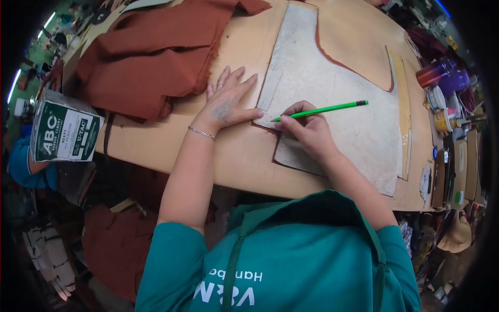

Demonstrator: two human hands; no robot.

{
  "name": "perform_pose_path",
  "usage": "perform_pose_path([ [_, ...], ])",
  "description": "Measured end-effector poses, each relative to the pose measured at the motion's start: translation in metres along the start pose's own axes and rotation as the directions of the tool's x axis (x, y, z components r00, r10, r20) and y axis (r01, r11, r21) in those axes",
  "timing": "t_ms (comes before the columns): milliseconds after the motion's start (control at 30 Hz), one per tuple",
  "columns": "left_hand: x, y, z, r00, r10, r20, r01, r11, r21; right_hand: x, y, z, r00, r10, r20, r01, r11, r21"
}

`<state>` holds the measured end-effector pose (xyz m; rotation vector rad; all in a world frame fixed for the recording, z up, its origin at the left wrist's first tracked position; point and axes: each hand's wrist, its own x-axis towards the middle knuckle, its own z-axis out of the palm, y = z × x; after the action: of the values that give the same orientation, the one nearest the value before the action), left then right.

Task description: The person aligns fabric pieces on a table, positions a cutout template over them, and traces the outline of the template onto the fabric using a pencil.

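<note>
Pencil [327, 109] in right hand [310, 131], panel [358, 138] beneath

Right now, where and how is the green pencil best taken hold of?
Take the green pencil near its black-banded end, probably from the right: the right hand pinches it by the tip, while its slim shaft juts free toward that side.

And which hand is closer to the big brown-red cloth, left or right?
Left. The left hand is spread out right beside the brown-red cloth; the right hand is farther away, over the pale sheet, holding the green pencil.
</note>
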<state>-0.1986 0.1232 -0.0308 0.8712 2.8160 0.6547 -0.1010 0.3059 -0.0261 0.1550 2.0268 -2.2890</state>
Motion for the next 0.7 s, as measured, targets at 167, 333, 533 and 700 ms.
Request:
perform_pose_path([
  [167,0.004,-0.006,0.003,0.999,0.017,0.038,-0.018,0.999,0.028,0.002,0.007,0.018,0.998,-0.053,-0.024,0.048,0.984,-0.172],
  [333,0.004,-0.007,0.003,0.998,0.030,0.050,-0.031,0.999,0.030,0.007,0.013,0.030,0.986,-0.161,-0.039,0.140,0.938,-0.317],
  [533,0.003,-0.010,0.005,0.999,0.040,0.031,-0.041,0.999,0.027,0.003,0.014,0.024,0.973,-0.231,-0.016,0.209,0.903,-0.377],
  [700,0.002,-0.007,0.004,0.999,0.026,0.038,-0.027,0.999,0.021,-0.012,0.013,-0.001,0.982,-0.182,-0.054,0.168,0.966,-0.196],
])
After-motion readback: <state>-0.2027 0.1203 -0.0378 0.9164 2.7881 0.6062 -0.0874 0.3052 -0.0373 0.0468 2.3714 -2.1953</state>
